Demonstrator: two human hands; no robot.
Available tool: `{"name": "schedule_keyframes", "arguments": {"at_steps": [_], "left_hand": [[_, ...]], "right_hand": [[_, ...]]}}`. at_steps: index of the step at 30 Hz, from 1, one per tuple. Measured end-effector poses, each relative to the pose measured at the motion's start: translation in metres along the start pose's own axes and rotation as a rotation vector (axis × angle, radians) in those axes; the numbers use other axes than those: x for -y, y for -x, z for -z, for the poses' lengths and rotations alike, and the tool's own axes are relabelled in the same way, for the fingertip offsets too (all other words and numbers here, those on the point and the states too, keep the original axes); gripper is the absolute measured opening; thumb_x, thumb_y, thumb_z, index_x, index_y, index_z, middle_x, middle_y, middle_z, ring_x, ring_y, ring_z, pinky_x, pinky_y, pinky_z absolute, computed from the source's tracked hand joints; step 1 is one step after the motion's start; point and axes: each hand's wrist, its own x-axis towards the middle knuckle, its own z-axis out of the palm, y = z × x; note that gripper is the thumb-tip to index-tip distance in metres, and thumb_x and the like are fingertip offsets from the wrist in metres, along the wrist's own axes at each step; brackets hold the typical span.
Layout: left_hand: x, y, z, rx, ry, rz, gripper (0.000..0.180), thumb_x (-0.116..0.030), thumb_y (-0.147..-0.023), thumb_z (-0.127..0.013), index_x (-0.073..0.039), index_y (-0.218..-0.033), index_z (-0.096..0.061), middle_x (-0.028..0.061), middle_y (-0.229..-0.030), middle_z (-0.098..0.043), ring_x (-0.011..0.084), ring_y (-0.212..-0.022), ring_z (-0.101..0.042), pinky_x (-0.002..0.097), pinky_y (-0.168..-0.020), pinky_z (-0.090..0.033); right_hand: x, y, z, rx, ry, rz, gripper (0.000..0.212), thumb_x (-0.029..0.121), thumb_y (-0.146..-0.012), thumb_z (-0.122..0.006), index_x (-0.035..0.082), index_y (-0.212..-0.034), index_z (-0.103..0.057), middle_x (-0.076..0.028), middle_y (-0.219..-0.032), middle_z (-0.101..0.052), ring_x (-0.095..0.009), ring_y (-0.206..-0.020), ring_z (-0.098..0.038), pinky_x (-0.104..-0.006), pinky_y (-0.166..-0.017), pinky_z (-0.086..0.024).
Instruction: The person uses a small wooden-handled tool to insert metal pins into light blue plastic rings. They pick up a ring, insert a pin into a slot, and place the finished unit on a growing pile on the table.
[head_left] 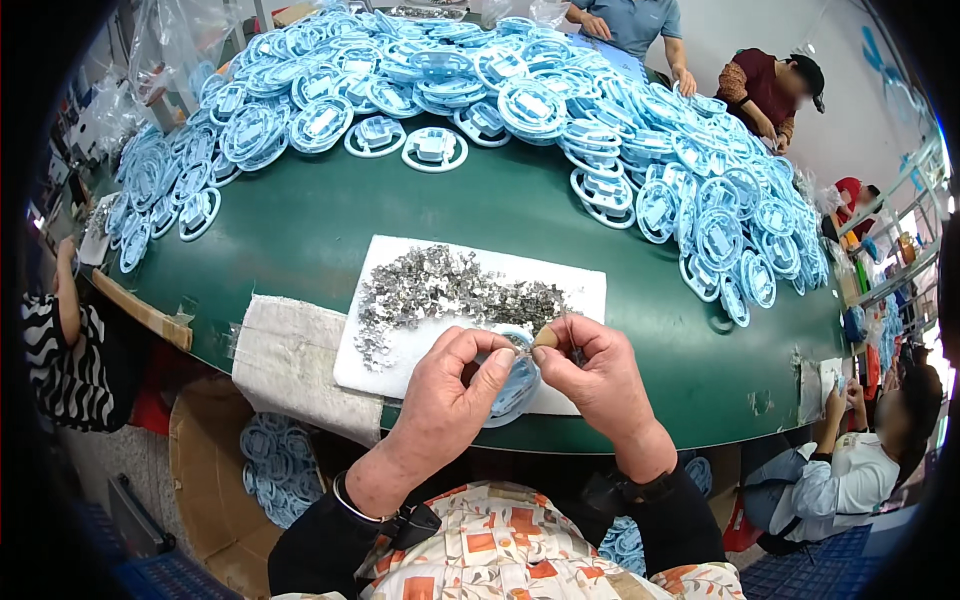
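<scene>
A light blue oval plastic part sits between my hands at the front edge of the white foam board. My left hand pinches with thumb and forefinger at the part's far end, where a tiny shiny bit shows. Close beside it, my right hand is also pinched, its fingertips almost meeting the left ones. What either pinch holds is too small and covered to name. Just beyond my fingers a heap of small metal clips spreads over the board.
Light blue oval plastic parts pile up along the far side of the green table. A pale cloth-like pad lies left of the board. Below the table stands a cardboard box with more parts. Several people work around the table.
</scene>
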Motion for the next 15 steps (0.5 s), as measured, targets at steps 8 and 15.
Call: {"name": "schedule_keyframes", "arguments": {"at_steps": [8, 15], "left_hand": [[0.005, 0.011, -0.001, 0.007, 0.271, 0.212, 0.022, -0.005, -0.098, -0.065, 0.001, -0.118, -0.061, 0.0054, -0.104, -0.066, 0.0065, -0.089, -0.063, 0.0236, -0.078, -0.054], [0.016, 0.013, -0.001, 0.012, 0.281, 0.247, 0.022, -0.007, -0.098, -0.066, 0.002, -0.118, -0.060, 0.0056, -0.103, -0.066, 0.0057, -0.085, -0.063, 0.0226, -0.072, -0.056]], "right_hand": [[-0.021, 0.019, -0.001, -0.164, 0.427, 0.320, 0.009, 0.000, -0.080, -0.073, 0.001, -0.086, -0.067, -0.006, -0.073, -0.062, -0.009, -0.056, -0.056, -0.0247, -0.052, -0.045], [-0.024, 0.014, -0.008, -0.131, 0.563, 0.450, 0.013, -0.003, -0.075, -0.073, 0.002, -0.082, -0.064, -0.006, -0.073, -0.062, -0.011, -0.054, -0.057, -0.0256, -0.051, -0.046]]}}
